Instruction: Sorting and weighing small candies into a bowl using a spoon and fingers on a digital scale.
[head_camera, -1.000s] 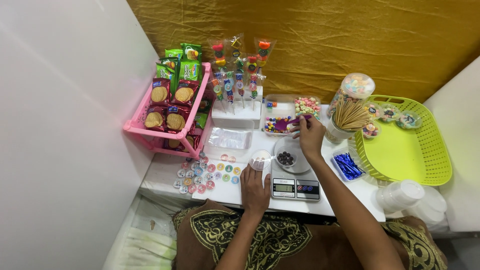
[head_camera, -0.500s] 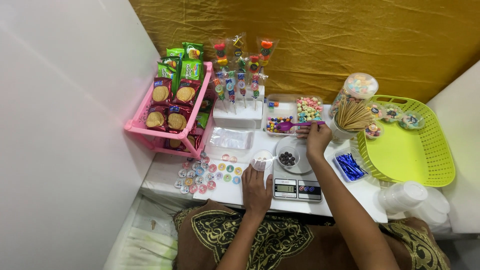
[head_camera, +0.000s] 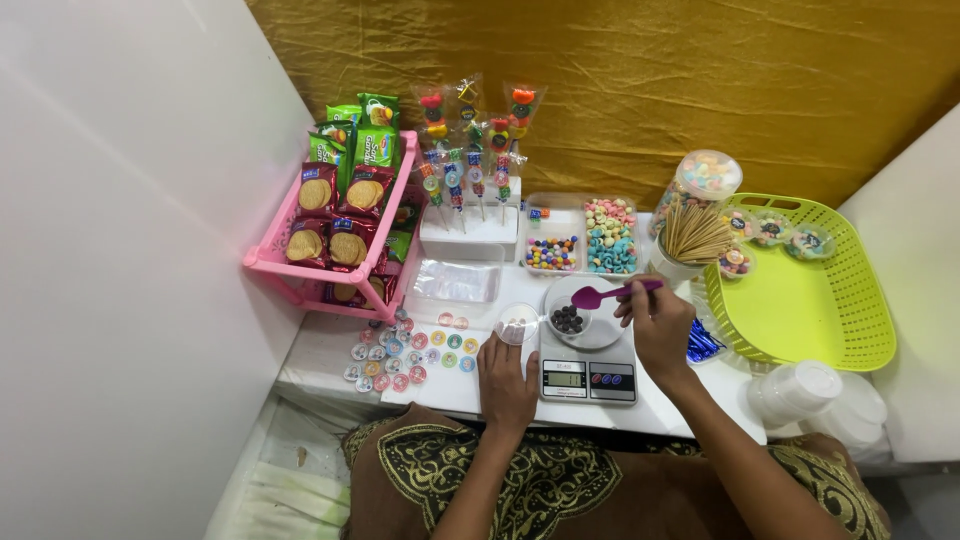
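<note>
My right hand (head_camera: 655, 325) holds a purple plastic spoon (head_camera: 600, 296), its bowl hovering over a small dish (head_camera: 580, 320) with dark candies on a digital kitchen scale (head_camera: 588, 372). My left hand (head_camera: 507, 378) rests flat on the white table (head_camera: 330, 350), fingertips touching a small clear round lid (head_camera: 517, 324) left of the scale. Behind the scale stands a clear divided tray (head_camera: 580, 240) of colourful candies.
A pink rack (head_camera: 330, 235) of snack packets stands at the left. Candy skewers (head_camera: 470, 150) rise from a white block. Round stickers (head_camera: 410, 355) lie on the table. A cup of wooden sticks (head_camera: 690, 240), a candy jar (head_camera: 700, 180), a lime basket (head_camera: 810, 300) and stacked cups (head_camera: 800, 390) sit right.
My right hand drew back from the candy tray toward the scale, now carrying the purple spoon over the dish. My left hand stayed by the lid.
</note>
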